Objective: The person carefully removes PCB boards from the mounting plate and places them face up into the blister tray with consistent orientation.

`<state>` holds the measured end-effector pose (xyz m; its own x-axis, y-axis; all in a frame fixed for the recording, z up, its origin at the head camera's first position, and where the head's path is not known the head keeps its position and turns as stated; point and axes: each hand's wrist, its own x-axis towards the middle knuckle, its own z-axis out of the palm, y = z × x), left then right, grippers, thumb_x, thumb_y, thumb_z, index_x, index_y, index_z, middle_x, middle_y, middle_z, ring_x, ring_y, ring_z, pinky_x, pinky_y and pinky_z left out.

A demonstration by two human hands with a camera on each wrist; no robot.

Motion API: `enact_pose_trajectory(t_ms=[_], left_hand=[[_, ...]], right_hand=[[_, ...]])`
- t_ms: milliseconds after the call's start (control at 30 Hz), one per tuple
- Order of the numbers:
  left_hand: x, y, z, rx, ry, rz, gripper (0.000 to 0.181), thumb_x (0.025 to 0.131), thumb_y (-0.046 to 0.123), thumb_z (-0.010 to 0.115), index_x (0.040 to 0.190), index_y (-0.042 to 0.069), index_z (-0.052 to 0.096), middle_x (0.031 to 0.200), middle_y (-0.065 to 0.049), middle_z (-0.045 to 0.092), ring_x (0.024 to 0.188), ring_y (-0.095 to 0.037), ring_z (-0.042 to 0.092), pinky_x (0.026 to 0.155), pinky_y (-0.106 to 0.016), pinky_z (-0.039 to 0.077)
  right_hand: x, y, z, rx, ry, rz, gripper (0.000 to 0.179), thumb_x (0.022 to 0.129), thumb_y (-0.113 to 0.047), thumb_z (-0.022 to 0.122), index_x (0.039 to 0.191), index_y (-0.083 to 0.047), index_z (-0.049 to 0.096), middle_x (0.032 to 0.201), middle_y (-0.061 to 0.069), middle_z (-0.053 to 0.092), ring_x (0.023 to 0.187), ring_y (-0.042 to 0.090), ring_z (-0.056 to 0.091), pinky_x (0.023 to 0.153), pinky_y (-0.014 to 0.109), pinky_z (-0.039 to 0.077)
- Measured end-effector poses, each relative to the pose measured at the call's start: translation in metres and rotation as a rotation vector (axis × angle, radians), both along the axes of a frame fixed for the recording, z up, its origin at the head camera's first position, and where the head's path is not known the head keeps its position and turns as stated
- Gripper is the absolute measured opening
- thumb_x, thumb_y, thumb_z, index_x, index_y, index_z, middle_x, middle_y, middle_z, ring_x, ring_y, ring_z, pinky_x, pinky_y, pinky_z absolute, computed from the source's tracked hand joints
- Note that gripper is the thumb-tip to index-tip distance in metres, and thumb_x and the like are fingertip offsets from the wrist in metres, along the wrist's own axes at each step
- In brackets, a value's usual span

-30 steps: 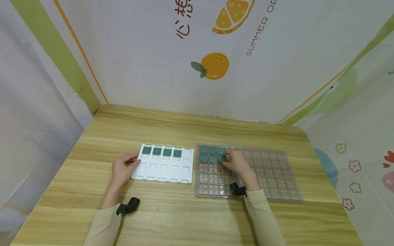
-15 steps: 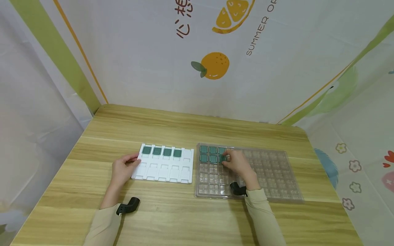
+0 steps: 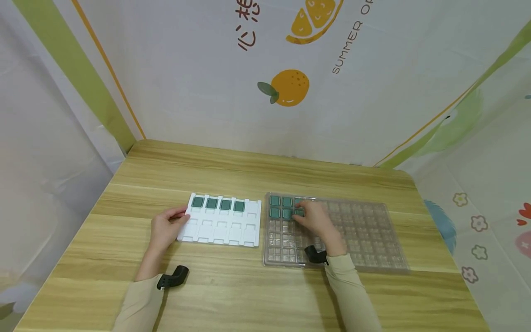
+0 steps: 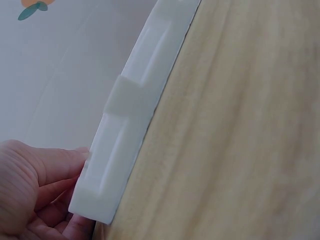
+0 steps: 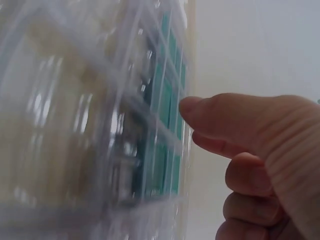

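Observation:
My left hand (image 3: 166,227) pinches the left edge of a white plastic tray (image 3: 221,225), thumb on the rim and fingers beneath. Several square green chips (image 3: 211,204) sit in that tray's far row of pockets. In the left wrist view the thumb presses the end of the tray's white side wall (image 4: 107,155). To the right lies a clear compartment tray (image 3: 286,254). My right hand (image 3: 316,219) is over it, thumb and forefinger tips apart at a green chip (image 3: 299,212) in the second row. No chip shows between the fingers in the right wrist view, where the other fingers are curled.
More green chips (image 3: 274,201) fill the far left compartments of the clear tray. A clear plastic sheet or second tray (image 3: 369,235) extends right of it. Both trays lie on a wooden table (image 3: 232,290), with a printed curtain (image 3: 199,92) behind.
My right hand has shifted slightly left over the clear tray; the chip formerly by its fingertips now shows lying in its compartment. My left hand stays on the white tray.

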<state>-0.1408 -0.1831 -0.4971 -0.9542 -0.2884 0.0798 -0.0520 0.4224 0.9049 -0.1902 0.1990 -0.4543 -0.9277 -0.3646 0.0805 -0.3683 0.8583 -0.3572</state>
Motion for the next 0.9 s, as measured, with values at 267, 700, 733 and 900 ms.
enact_pose_trajectory(t_ms=[267, 700, 733, 900], left_hand=[[0.000, 0.000, 0.000, 0.008, -0.009, -0.005, 0.023, 0.082, -0.004, 0.066, 0.105, -0.010, 0.067, 0.094, -0.026, 0.066, 0.069, 0.010, 0.050, 0.062, -0.005, 0.043], [0.000, 0.000, 0.001, -0.002, 0.013, -0.011, 0.022, 0.082, -0.004, 0.066, 0.104, -0.010, 0.067, 0.092, -0.025, 0.066, 0.068, 0.010, 0.050, 0.061, -0.005, 0.043], [0.001, 0.000, 0.001, -0.002, 0.015, -0.012, 0.022, 0.082, -0.004, 0.066, 0.103, -0.010, 0.067, 0.092, -0.025, 0.066, 0.068, 0.010, 0.050, 0.061, -0.005, 0.043], [0.001, -0.001, 0.000, 0.005, 0.017, -0.011, 0.022, 0.082, -0.005, 0.066, 0.103, -0.010, 0.067, 0.092, -0.026, 0.066, 0.068, 0.011, 0.050, 0.061, -0.005, 0.043]], right_hand=[[-0.001, -0.023, 0.005, -0.056, -0.045, 0.036, 0.028, 0.082, -0.015, 0.072, 0.106, -0.001, 0.068, 0.046, -0.007, 0.032, 0.042, 0.007, 0.025, 0.041, 0.020, 0.022], [-0.004, -0.056, 0.007, -0.140, -0.074, 0.096, 0.026, 0.083, -0.013, 0.071, 0.105, 0.000, 0.068, 0.047, -0.006, 0.033, 0.043, 0.007, 0.026, 0.044, 0.020, 0.025], [-0.004, -0.058, 0.007, -0.146, -0.076, 0.098, 0.025, 0.083, -0.013, 0.071, 0.105, 0.000, 0.068, 0.047, -0.006, 0.032, 0.043, 0.007, 0.026, 0.043, 0.020, 0.025], [-0.005, -0.066, 0.007, -0.137, -0.027, 0.120, 0.023, 0.082, -0.012, 0.072, 0.101, -0.001, 0.068, 0.049, -0.006, 0.036, 0.045, 0.007, 0.029, 0.045, 0.020, 0.027]])
